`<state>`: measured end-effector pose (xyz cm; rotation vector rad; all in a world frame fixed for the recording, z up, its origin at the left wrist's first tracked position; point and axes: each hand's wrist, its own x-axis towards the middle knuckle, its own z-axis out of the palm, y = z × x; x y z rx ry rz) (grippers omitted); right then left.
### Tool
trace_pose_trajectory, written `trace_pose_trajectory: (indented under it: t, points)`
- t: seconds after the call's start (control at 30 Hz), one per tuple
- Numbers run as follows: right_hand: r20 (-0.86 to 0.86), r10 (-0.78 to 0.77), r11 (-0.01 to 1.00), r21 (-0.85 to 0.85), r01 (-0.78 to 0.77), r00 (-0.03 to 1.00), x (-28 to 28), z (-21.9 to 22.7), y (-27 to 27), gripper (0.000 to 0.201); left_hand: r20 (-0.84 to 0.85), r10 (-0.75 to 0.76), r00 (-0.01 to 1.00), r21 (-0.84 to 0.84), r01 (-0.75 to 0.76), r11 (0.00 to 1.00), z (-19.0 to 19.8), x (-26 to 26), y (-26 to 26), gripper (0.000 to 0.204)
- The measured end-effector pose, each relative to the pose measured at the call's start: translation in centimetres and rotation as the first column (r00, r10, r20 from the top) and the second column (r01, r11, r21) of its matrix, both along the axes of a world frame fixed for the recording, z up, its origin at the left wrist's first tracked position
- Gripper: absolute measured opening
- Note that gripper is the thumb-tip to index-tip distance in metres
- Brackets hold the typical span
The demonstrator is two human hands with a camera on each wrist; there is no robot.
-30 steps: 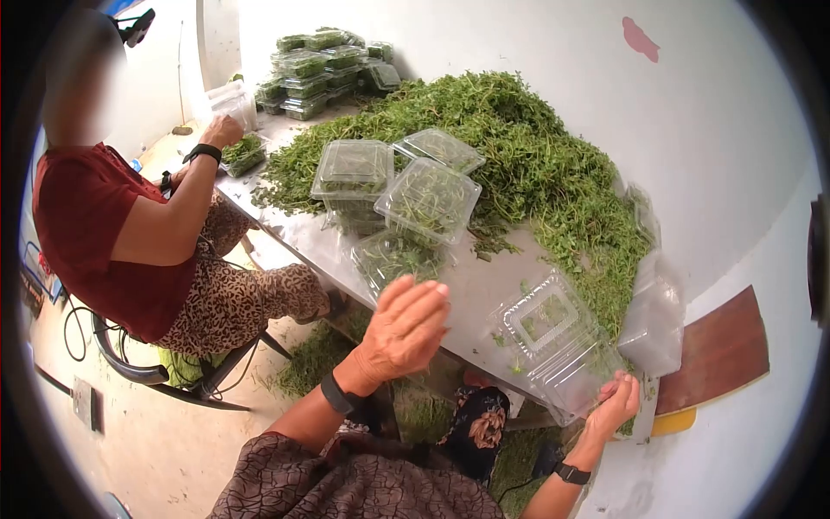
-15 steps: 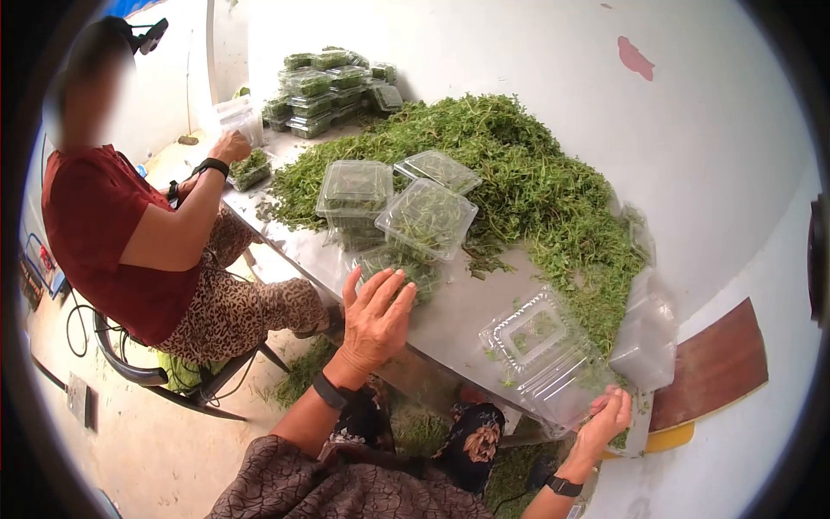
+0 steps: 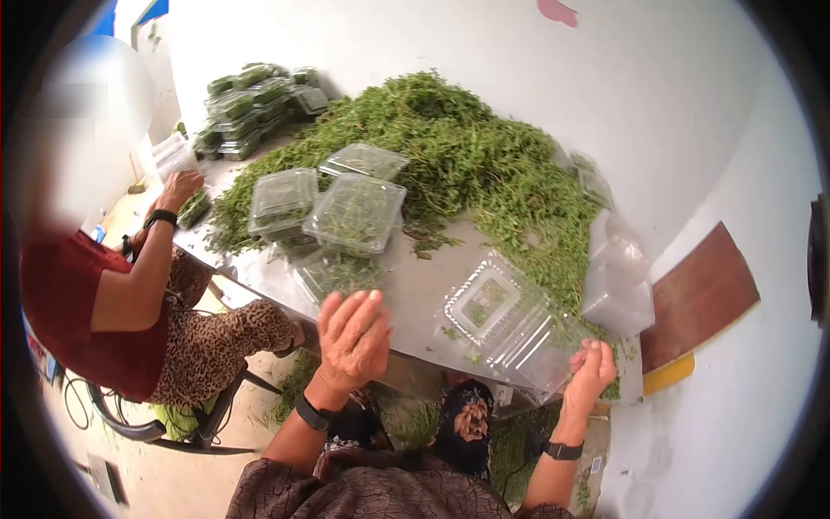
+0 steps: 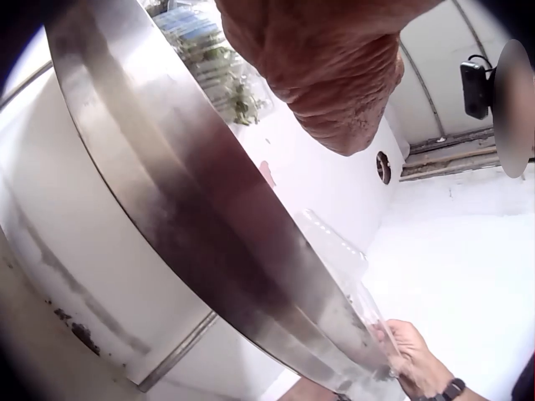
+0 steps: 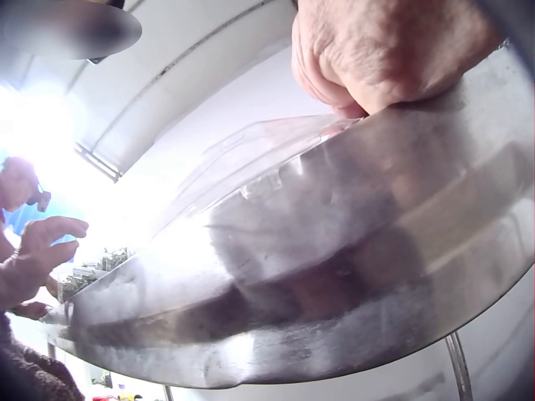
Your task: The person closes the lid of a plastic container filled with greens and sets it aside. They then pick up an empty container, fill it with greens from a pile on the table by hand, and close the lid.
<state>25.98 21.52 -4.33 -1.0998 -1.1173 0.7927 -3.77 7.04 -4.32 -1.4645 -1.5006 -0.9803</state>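
head view: right grip point(image 3: 592, 372) pinches a clear container point(image 3: 529, 339), left grip point(image 3: 354, 344) loosely extended.

Green herbs point(image 3: 432, 130), red shirt point(image 3: 73, 320), trousers point(image 3: 212, 359) — leopard-print

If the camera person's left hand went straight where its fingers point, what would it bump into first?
Probably the clear box of greens just ahead of the left hand. The hand may be higher than the box, though, so it might pass over it; the depth is hard to tell.
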Motion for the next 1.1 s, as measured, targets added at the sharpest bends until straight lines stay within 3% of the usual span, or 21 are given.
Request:
trace_pose_trajectory:
  t: [0.07,0.13,0.23,0.27,0.33,0.6,1.1]
  points:
    - [0.012,0.056,0.996,0.070,-0.056,0.998,0.1,-0.6,0.4,0.023,-0.012,-0.275,0.961,-0.053,0.274,0.960,0.1,0.6,1.2,0.036]
    - [-0.018,0.048,0.998,0.045,-0.047,0.999,-0.2,-0.2,0.1,0.023,-0.021,-0.345,0.938,-0.112,0.341,0.933,0.8,1.3,2.3,0.041]
    - [-0.027,0.067,0.996,0.054,-0.066,0.997,0.0,-0.5,0.1,0.023,0.147,-0.454,0.879,-0.228,0.477,0.849,0.5,1.9,3.7,0.052]
    - [-0.030,0.061,0.997,0.049,-0.059,0.998,0.0,-0.4,-0.1,0.023,0.147,-0.459,0.876,-0.233,0.482,0.845,0.2,2.0,3.9,0.052]
    - [-0.038,0.065,0.997,0.040,-0.064,0.997,-0.2,-0.4,-0.2,0.021,0.305,-0.385,0.871,-0.261,0.465,0.846,-0.2,2.3,4.4,0.058]
    - [-0.023,0.113,0.991,0.072,-0.111,0.993,-0.1,-0.5,-0.6,0.021,0.350,-0.358,0.866,-0.299,0.465,0.833,0.1,2.2,4.3,0.072]
    - [0.013,0.192,0.979,0.065,-0.193,0.981,-0.1,0.0,-1.3,0.015,0.368,-0.242,0.898,-0.355,0.377,0.855,0.4,2.9,4.3,0.070]
